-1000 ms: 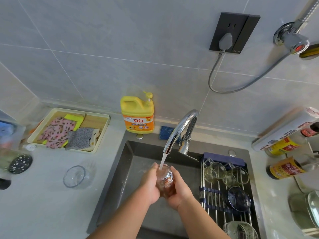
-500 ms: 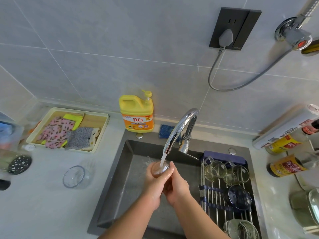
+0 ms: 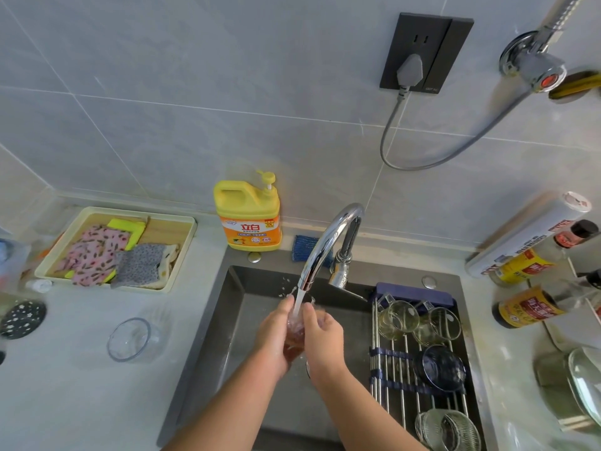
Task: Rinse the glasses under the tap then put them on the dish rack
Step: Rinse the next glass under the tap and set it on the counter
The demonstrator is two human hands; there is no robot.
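Glass (image 3: 295,335): directly under the tap (image 3: 327,237), mouth to the stream so water flushes it.
Left hand (image 3: 272,336): curled round the glass's left side.
Right hand (image 3: 325,335): wrapped round its right side; the paired grip likely steadies slippery glass.
Rack (image 3: 388,369): right of the tap, over the sink (image 3: 234,320), so rinsed pieces drain.
Counter glass (image 3: 130,340): left of the tap, probably awaiting rinse.

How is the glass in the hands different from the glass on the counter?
The glass in the hands is gripped by the left hand and right hand over the sink; the glass on the counter sits untouched. Water from the tap hits the held one; the other is out of it. Both are clear.
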